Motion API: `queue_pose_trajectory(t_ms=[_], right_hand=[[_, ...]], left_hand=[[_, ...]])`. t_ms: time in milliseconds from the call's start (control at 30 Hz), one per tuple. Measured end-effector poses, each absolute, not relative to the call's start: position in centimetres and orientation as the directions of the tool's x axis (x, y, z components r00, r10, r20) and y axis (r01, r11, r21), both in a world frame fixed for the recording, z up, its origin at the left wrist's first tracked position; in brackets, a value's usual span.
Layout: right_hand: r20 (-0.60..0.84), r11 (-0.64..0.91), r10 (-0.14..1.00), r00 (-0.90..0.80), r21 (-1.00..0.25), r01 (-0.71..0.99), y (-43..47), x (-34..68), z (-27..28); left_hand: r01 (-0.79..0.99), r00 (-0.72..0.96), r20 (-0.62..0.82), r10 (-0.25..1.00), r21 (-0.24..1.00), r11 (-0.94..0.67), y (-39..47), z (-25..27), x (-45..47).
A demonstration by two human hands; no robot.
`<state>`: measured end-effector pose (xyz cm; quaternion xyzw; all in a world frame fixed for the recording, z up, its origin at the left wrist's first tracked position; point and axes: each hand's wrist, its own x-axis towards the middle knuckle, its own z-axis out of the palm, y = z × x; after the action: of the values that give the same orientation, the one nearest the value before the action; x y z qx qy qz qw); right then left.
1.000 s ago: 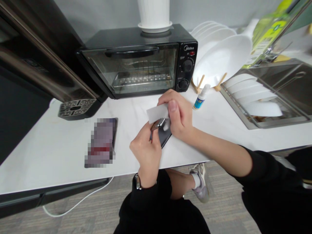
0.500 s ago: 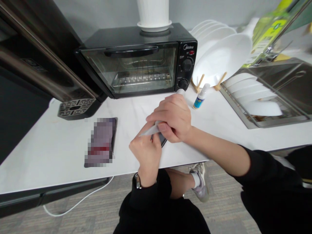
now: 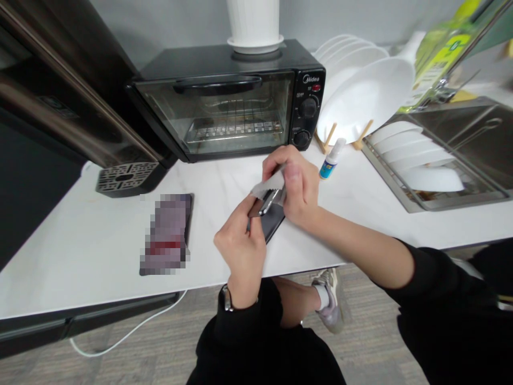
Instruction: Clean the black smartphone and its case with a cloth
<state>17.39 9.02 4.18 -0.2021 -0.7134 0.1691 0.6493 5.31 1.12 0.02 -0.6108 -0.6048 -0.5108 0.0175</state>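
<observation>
My left hand (image 3: 242, 235) grips, between thumb and fingers, a slim dark object with a shiny silver edge (image 3: 269, 202); its exact kind is partly hidden. My right hand (image 3: 295, 184) is closed on a thin white wipe (image 3: 267, 185), pressed around the far part of that object. Below both hands a flat black item (image 3: 276, 216) lies on the white counter, mostly covered by them. Just beyond my right hand stands a small spray bottle (image 3: 328, 163) with a blue label. A pixelated dark pouch-like item (image 3: 166, 232) lies to the left.
A black toaster oven (image 3: 224, 115) with a white pot (image 3: 254, 27) on top stands behind. White plates (image 3: 360, 96) in a wooden rack are at right, beside a sink (image 3: 476, 123) with white bowls (image 3: 433, 176) on its rack. A dispenser (image 3: 126, 179) stands at left.
My right hand has drawn back and turned, with the wipe now folded around the object. The silver edge and more of the black item have come into sight. My left hand barely moved.
</observation>
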Motion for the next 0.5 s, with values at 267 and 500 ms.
queue_pose_trajectory(t_ms=[267, 500], right_hand=[[0.972, 0.935, -0.07, -0.223, 0.142, 0.325, 9.34, 17.6, 4.22], [0.961, 0.938, -0.116, -0.252, 0.19, 0.291, 9.5, 17.82, 4.42]], left_hand=[[0.774, -0.243, 0.617, 0.749, 0.589, -0.234, 1.19, -0.06, 5.27], [0.78, -0.247, 0.605, 0.757, 0.588, -0.216, 1.04, 0.16, 5.35]])
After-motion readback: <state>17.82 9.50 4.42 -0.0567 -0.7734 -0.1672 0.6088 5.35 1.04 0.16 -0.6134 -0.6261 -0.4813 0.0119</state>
